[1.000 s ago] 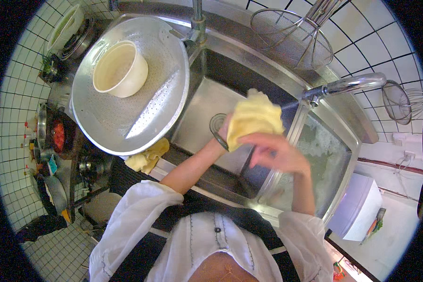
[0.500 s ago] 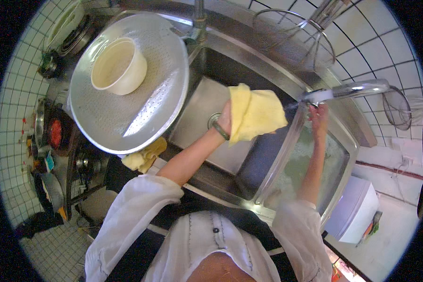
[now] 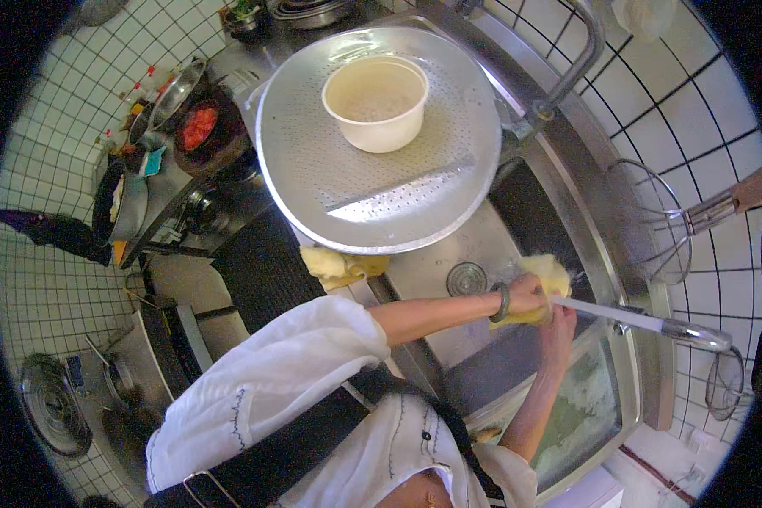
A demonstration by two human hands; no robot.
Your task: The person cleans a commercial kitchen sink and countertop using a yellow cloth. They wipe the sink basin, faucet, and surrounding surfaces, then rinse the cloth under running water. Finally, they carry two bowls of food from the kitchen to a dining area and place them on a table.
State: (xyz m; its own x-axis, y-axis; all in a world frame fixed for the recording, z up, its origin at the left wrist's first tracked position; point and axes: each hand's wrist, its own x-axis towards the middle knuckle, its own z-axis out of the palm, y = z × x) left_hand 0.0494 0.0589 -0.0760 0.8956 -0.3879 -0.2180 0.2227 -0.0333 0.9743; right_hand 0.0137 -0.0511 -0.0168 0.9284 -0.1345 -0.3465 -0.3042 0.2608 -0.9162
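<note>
My left hand (image 3: 527,296), with a dark bangle at its wrist, is closed on a yellow cloth (image 3: 549,271) over the sink basin (image 3: 457,332). Right beside it, my right hand (image 3: 559,323) has its fingers closed at the cloth's edge; the fingertips are partly hidden. The end of the faucet spout (image 3: 643,319) reaches in between the hands, and water sprays around the bunched cloth. A round drain (image 3: 466,281) shows in the basin floor left of my hands.
A large perforated metal pan (image 3: 296,144) holding a cream plastic tub (image 3: 377,131) overlaps the sink's far left. Another yellow cloth (image 3: 339,267) lies below its rim. Cloudy, foamy water (image 3: 588,394) fills the right basin. A whisk (image 3: 673,224) and a strainer (image 3: 724,381) hang at the tiled wall.
The view has turned right. The cloth, earlier spread over my left hand, is now bunched beside the spout. My right hand has moved from the faucet's tip to the cloth.
</note>
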